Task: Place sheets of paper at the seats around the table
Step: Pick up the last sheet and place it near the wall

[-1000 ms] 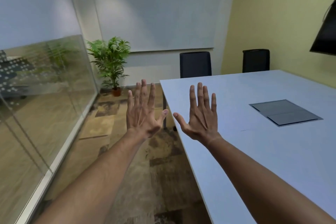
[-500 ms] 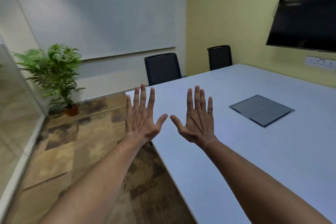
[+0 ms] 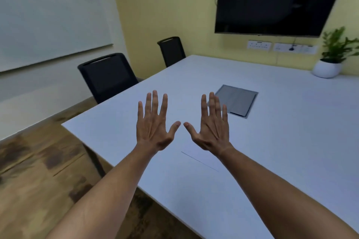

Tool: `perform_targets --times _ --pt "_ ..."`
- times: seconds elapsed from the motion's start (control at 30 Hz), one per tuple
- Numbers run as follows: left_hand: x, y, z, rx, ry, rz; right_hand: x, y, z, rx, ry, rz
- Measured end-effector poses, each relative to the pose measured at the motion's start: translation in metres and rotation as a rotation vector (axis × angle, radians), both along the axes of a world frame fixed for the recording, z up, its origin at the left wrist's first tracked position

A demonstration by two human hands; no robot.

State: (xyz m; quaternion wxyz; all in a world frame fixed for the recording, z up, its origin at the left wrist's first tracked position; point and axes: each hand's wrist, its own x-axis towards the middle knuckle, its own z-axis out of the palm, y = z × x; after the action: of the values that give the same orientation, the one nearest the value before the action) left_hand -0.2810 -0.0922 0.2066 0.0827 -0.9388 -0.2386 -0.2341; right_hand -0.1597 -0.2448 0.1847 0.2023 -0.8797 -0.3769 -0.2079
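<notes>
Head view: I see my two hands, left hand (image 3: 153, 128) and right hand (image 3: 211, 130), each grip spread wide and holding nothing, above the pale worktop (image 3: 281, 141). I can see no sheets of paper. Two black chairs (image 3: 108, 77) stand at the far edge. One wall screen (image 3: 275, 0), one potted plant (image 3: 330, 58).
</notes>
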Motion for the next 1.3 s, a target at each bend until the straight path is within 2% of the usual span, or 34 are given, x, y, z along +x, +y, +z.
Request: perform_targets --times 0.4,0.67,1.03,1.3 --pt "0.124 0.056 -0.072 -0.096 0.144 -0.249 0.084 0.020 -0.060 -0.073 0.088 -0.300" --pt "0.201 0.076 -0.141 -0.191 0.350 -0.324 0.141 0.031 -0.128 -0.124 0.340 -0.451" --pt "0.254 0.072 -0.223 -0.540 0.576 -0.338 0.165 0.028 -0.195 -0.068 0.683 -0.631" --pt "0.278 0.080 -0.257 -0.902 0.528 -0.104 0.168 0.038 -0.231 0.057 0.977 -0.843"
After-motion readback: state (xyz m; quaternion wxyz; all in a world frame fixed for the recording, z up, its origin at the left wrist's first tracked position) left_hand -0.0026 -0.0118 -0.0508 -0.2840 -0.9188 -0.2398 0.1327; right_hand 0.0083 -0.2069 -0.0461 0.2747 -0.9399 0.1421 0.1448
